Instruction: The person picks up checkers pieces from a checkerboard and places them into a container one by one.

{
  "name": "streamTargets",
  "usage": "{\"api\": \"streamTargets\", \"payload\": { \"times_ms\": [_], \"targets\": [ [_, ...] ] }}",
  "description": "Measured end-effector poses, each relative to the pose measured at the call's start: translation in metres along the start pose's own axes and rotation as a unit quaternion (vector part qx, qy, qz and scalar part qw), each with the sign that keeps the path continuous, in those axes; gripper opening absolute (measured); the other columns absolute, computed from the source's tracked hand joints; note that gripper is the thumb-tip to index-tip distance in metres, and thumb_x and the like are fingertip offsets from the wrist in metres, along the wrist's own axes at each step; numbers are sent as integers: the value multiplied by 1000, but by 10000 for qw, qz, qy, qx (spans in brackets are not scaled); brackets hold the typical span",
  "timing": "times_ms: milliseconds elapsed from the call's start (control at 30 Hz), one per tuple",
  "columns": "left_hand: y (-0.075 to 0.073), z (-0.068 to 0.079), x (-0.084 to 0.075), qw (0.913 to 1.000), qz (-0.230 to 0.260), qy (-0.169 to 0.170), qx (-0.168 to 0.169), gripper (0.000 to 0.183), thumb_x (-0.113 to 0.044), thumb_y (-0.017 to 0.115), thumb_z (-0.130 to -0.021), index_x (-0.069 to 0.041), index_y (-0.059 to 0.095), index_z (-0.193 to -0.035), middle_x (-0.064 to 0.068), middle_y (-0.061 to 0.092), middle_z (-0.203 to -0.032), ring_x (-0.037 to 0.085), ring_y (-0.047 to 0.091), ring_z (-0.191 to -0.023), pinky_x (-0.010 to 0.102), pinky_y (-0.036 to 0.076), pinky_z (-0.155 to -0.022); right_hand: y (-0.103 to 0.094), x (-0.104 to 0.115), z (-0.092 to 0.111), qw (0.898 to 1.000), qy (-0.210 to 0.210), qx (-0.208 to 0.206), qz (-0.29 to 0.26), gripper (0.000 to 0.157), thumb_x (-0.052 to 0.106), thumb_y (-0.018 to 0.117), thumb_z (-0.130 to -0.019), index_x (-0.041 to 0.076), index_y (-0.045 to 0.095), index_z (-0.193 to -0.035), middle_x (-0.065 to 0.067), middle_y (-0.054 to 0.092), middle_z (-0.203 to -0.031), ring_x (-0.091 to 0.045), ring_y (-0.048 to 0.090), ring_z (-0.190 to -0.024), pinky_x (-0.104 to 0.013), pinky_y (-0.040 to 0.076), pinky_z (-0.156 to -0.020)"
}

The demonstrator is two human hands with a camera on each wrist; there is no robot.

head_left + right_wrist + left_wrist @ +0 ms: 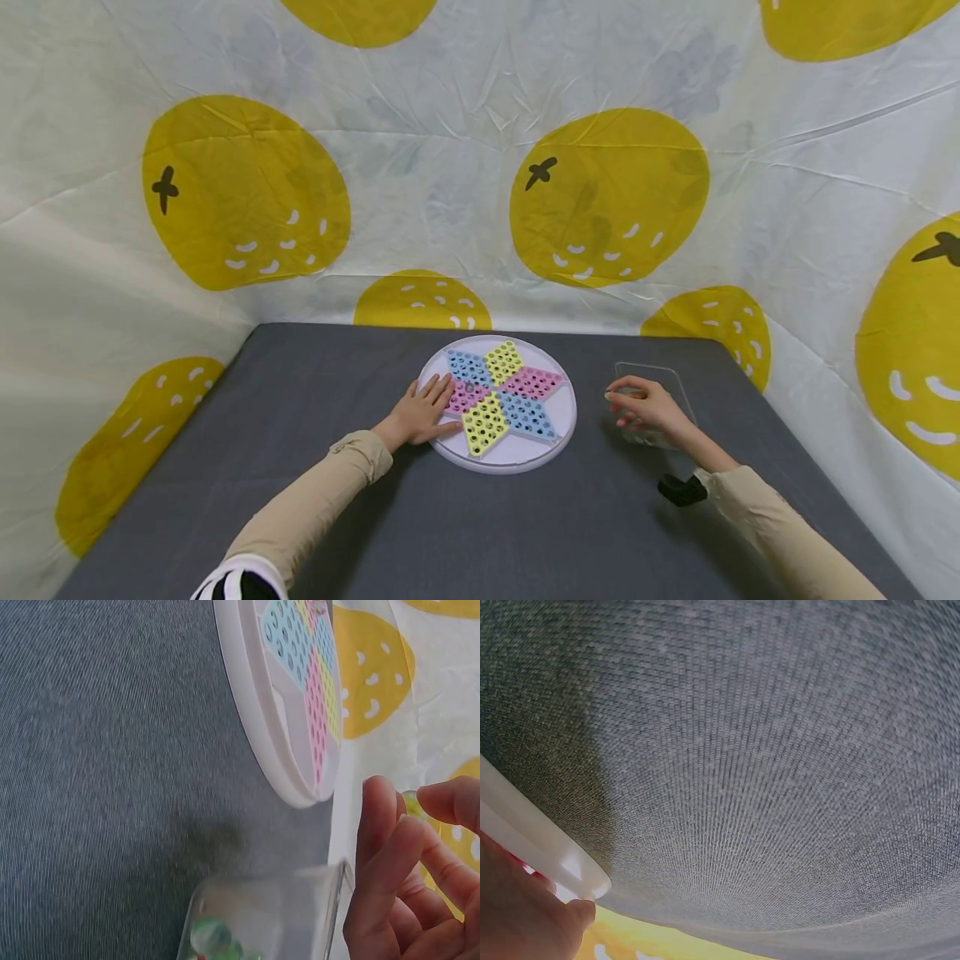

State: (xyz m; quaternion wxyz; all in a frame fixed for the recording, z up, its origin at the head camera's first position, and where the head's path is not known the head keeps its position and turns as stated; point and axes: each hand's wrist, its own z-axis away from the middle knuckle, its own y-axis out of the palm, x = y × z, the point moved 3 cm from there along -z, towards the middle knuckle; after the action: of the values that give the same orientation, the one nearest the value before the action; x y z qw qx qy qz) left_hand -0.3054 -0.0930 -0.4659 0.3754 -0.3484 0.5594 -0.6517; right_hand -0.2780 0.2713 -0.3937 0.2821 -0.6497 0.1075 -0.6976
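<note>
A round white Chinese checkers board lies on the table, its star of pink, yellow and blue sections dotted with holes. My left hand rests on the board's left edge with fingers spread over the rim and the left pink section. A small, clear, round piece, likely a marble, sits by the fingertips. To the right of the board, my right hand pinches a yellow-green glass marble between thumb and fingertips. Below that hand stands a clear plastic box holding several marbles, greenish ones among them.
A dark grey cloth covers the table. White fabric with yellow fruit prints hangs behind and along both sides. A black device is worn at the right wrist.
</note>
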Motion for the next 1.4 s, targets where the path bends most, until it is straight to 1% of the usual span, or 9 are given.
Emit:
{"api": "streamTargets", "payload": {
  "times_ms": [167, 300, 400, 533, 700, 767, 867, 1033, 1400],
  "targets": [
    [-7, 3, -3, 9999, 127, 46, -1, 77, -58, 34, -88, -7, 15, -144, 9, 10, -151, 29, 11, -139, 52, 13, -108, -12, -5, 4, 9999, 103, -94, 1, 46, 30, 53, -89, -2, 46, -121, -3, 66, -84, -24, 66, -69, -40, 51, -57],
    [-5, 2, -2, 10000, 83, 28, 25, 77, -58, 33, -88, -8, 14, -144, 8, 9, -152, 28, 9, -139, 51, 12, -109, -23, -9, 7, 9998, 131, -170, 14, 47, 32, 52, -89, -2, 45, -121, -6, 67, -87, -21, 66, -69, -36, 51, -57],
    [-1, 1, -1, 10000, 26, -3, 17, 78, -61, 30, -88, -10, 11, -144, 5, 6, -152, 25, 8, -140, 51, 11, -109, -32, -12, 9, 9996, 107, -239, 75, 49, 33, 52, -89, -3, 45, -122, -3, 67, -86, -20, 66, -69, -32, 51, -55],
    [0, 1, 0, 10000, 30, -8, -62, 80, -63, 29, -87, -11, 12, -145, 4, 7, -152, 24, 8, -140, 51, 12, -109, -40, -15, 11, 9994, 164, -296, 79, 50, 34, 52, -89, -2, 43, -122, 7, 65, -80, -18, 66, -69, -29, 50, -54],
    [-3, 3, -1, 9999, 111, 41, -123, 79, -62, 32, -86, -9, 16, -144, 6, 11, -151, 25, 12, -139, 51, 14, -108, -49, -20, 14, 9990, 151, -392, 137, 51, 33, 51, -90, -4, 42, -123, 8, 65, -80, -17, 66, -69, -31, 52, -57],
    [-5, 3, -2, 9998, 150, 42, -127, 79, -62, 32, -86, -8, 17, -143, 6, 12, -151, 25, 13, -139, 51, 14, -108, -52, -23, 14, 9988, 169, -436, 138, 51, 33, 51, -90, -4, 42, -124, 5, 66, -82, -17, 66, -69, -33, 52, -59],
    [-5, 3, -1, 9999, 101, 30, -89, 80, -63, 31, -86, -9, 16, -144, 5, 11, -152, 25, 11, -139, 50, 13, -109, -58, -27, 15, 9986, 197, -481, 90, 50, 32, 50, -90, -5, 41, -124, 10, 66, -80, -16, 67, -69, -34, 52, -59],
    [-3, 1, 0, 10000, 63, 15, -62, 81, -64, 30, -86, -10, 14, -144, 5, 9, -152, 25, 10, -140, 50, 12, -109, -65, -32, 15, 9981, 239, -567, 74, 49, 31, 49, -91, -5, 42, -123, 15, 65, -76, -13, 66, -66, -32, 52, -57],
    [-3, 1, 0, 10000, 16, -6, -45, 81, -64, 29, -86, -10, 13, -144, 5, 9, -152, 24, 10, -139, 50, 13, -109, -72, -38, 14, 9971, 356, -665, 65, 50, 31, 50, -90, -6, 41, -122, 18, 64, -73, -9, 66, -65, -30, 52, -57]
  ]
}}
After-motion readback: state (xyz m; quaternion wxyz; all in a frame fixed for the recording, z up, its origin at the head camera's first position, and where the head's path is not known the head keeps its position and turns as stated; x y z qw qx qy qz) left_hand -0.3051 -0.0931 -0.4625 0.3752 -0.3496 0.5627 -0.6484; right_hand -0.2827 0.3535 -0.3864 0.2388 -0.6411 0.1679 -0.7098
